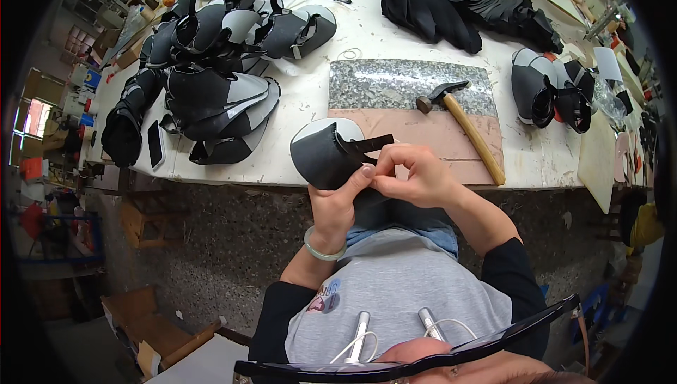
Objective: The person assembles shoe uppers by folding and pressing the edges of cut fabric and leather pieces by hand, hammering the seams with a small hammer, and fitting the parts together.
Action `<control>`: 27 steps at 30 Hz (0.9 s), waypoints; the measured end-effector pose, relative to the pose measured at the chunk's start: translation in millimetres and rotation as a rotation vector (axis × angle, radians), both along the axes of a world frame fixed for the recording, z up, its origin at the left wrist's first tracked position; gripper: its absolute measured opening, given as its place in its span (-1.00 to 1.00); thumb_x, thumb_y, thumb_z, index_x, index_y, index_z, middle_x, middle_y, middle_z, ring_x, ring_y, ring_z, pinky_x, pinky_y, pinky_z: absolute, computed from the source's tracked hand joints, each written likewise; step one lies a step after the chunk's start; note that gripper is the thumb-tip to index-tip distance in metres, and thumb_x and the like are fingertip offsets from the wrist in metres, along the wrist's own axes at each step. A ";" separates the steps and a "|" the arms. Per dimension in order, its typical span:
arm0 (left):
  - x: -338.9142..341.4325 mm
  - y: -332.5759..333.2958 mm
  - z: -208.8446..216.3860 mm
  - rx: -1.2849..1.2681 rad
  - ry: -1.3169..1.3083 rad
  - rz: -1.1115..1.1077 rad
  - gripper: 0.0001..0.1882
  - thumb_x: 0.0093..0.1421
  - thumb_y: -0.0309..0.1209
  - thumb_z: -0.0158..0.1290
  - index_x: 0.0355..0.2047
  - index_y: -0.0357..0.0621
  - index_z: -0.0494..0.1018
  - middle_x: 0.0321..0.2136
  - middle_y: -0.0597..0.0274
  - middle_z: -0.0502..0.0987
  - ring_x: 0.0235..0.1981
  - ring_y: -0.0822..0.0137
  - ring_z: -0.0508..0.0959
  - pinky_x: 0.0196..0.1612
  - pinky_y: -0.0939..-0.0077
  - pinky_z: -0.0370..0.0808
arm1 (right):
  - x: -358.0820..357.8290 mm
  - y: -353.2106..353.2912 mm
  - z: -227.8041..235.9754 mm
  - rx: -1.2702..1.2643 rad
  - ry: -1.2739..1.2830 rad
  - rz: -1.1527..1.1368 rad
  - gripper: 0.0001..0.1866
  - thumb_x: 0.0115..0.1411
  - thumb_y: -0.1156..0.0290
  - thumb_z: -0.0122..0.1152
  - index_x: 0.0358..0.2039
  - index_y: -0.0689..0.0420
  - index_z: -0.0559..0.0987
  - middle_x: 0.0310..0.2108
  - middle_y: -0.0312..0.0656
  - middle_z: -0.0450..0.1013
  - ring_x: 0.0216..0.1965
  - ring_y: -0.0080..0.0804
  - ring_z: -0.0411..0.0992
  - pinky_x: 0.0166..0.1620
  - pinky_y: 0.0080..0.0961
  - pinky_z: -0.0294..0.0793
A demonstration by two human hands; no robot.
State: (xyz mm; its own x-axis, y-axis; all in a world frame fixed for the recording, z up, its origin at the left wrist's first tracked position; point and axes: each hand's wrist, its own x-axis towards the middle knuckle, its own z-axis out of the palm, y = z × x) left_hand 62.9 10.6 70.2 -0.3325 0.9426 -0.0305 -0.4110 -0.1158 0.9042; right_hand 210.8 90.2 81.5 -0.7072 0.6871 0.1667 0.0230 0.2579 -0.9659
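Between hands mid-pinch at its edge, a dark, white-ended shoe upper

We are seeing a white table holding piled black-and-grey shoe uppers and a phone leftward; a speckled-and-pink board is lying mid-table, black material is lying beyond, and shoes are standing rightward.

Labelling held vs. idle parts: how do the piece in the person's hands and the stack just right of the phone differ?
- Count: the held piece is single; the stack has several overlapping pieces.
- State: the left hand holds the held piece; no hand touches the stack.
- Size: the stack covers more table than the held piece.
Shared: dark and lighter panels.
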 end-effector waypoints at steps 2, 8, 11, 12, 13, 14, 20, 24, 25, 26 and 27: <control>-0.6 1.8 0.9 0.002 0.022 0.053 -0.84 0.09 -0.57 0.16 -0.29 -0.24 0.48 -0.38 0.28 0.53 -0.36 0.47 0.51 -0.25 0.60 0.45 | 0.9 3.0 1.6 -0.119 -0.041 0.009 -0.87 0.00 0.43 0.31 -0.44 0.19 0.60 -0.51 -0.20 0.49 -0.42 -0.45 0.44 -0.35 -0.52 0.39; -17.0 7.1 3.4 0.056 -0.214 0.041 -0.70 0.12 -0.59 0.16 -0.11 -0.29 0.43 -0.31 0.23 0.54 -0.26 0.44 0.52 -0.14 0.57 0.46 | 2.1 7.9 8.1 0.077 -0.064 0.081 -0.76 0.01 0.40 0.35 -0.29 0.20 0.60 -0.40 -0.16 0.52 -0.33 -0.39 0.47 -0.26 -0.48 0.41; -17.8 3.8 16.8 0.077 0.018 0.003 -0.66 0.09 -0.65 0.14 -0.09 -0.30 0.41 -0.30 0.20 0.54 -0.25 0.42 0.53 -0.12 0.55 0.46 | 4.2 14.7 12.0 0.044 -0.102 0.081 -0.76 0.02 0.43 0.33 -0.27 0.21 0.60 -0.39 -0.14 0.53 -0.33 -0.37 0.48 -0.25 -0.49 0.42; -19.2 3.1 15.5 0.104 0.091 0.025 -0.60 0.06 -0.72 0.13 -0.06 -0.32 0.38 -0.29 0.18 0.55 -0.24 0.41 0.54 -0.11 0.55 0.47 | 3.3 16.3 10.5 0.046 -0.100 0.086 -0.76 0.02 0.43 0.33 -0.27 0.21 0.60 -0.39 -0.14 0.53 -0.33 -0.37 0.48 -0.25 -0.49 0.42; -20.1 3.0 13.9 0.105 0.093 0.029 -0.60 0.06 -0.72 0.13 -0.06 -0.32 0.38 -0.29 0.18 0.55 -0.24 0.41 0.54 -0.11 0.55 0.47 | 2.2 18.1 6.5 0.079 -0.036 0.119 -0.75 0.05 0.42 0.32 -0.25 0.24 0.59 -0.39 -0.16 0.53 -0.33 -0.42 0.48 -0.24 -0.53 0.42; -20.8 3.4 12.4 0.136 0.125 0.053 -0.59 0.05 -0.72 0.13 -0.05 -0.33 0.38 -0.29 0.18 0.55 -0.24 0.42 0.54 -0.11 0.56 0.47 | 1.2 19.2 4.9 0.112 0.028 0.152 -0.74 0.08 0.41 0.31 -0.23 0.26 0.59 -0.39 -0.18 0.54 -0.34 -0.47 0.47 -0.24 -0.56 0.43; -22.3 5.7 10.9 0.205 0.213 0.111 -0.56 0.04 -0.75 0.13 -0.03 -0.32 0.38 -0.29 0.20 0.55 -0.25 0.44 0.54 -0.12 0.59 0.47 | -2.6 24.8 16.9 -0.377 0.016 0.207 -0.71 0.17 0.37 0.25 -0.17 0.31 0.57 -0.34 -0.25 0.53 -0.29 -0.63 0.44 -0.22 -0.65 0.45; -24.2 4.4 11.2 0.205 0.242 0.111 -0.56 0.03 -0.75 0.14 -0.04 -0.31 0.40 -0.30 0.21 0.55 -0.26 0.46 0.54 -0.13 0.60 0.47 | -5.6 27.4 14.3 -0.520 0.003 0.169 -0.72 0.10 0.44 0.32 -0.20 0.31 0.58 -0.36 -0.22 0.54 -0.31 -0.59 0.47 -0.21 -0.66 0.48; -24.5 4.3 11.2 0.191 0.241 0.108 -0.57 0.03 -0.74 0.14 -0.05 -0.30 0.40 -0.30 0.22 0.56 -0.26 0.46 0.54 -0.13 0.61 0.48 | -5.8 28.0 15.8 -0.518 0.002 0.169 -0.72 0.10 0.44 0.32 -0.20 0.31 0.58 -0.36 -0.22 0.54 -0.31 -0.59 0.47 -0.21 -0.66 0.48; -24.6 4.4 11.5 0.193 0.241 0.108 -0.57 0.03 -0.74 0.14 -0.05 -0.30 0.40 -0.30 0.22 0.56 -0.26 0.46 0.54 -0.13 0.61 0.48 | -5.8 28.6 18.5 -0.540 -0.002 0.193 -0.73 0.08 0.45 0.34 -0.22 0.31 0.59 -0.37 -0.20 0.55 -0.32 -0.57 0.49 -0.22 -0.65 0.49; -24.5 4.1 12.5 0.182 0.225 0.095 -0.57 0.03 -0.73 0.15 -0.05 -0.30 0.41 -0.30 0.22 0.56 -0.27 0.47 0.54 -0.14 0.62 0.48 | -5.7 28.8 20.9 -0.562 -0.006 0.217 -0.74 0.06 0.47 0.36 -0.25 0.32 0.59 -0.39 -0.19 0.55 -0.34 -0.56 0.50 -0.22 -0.63 0.50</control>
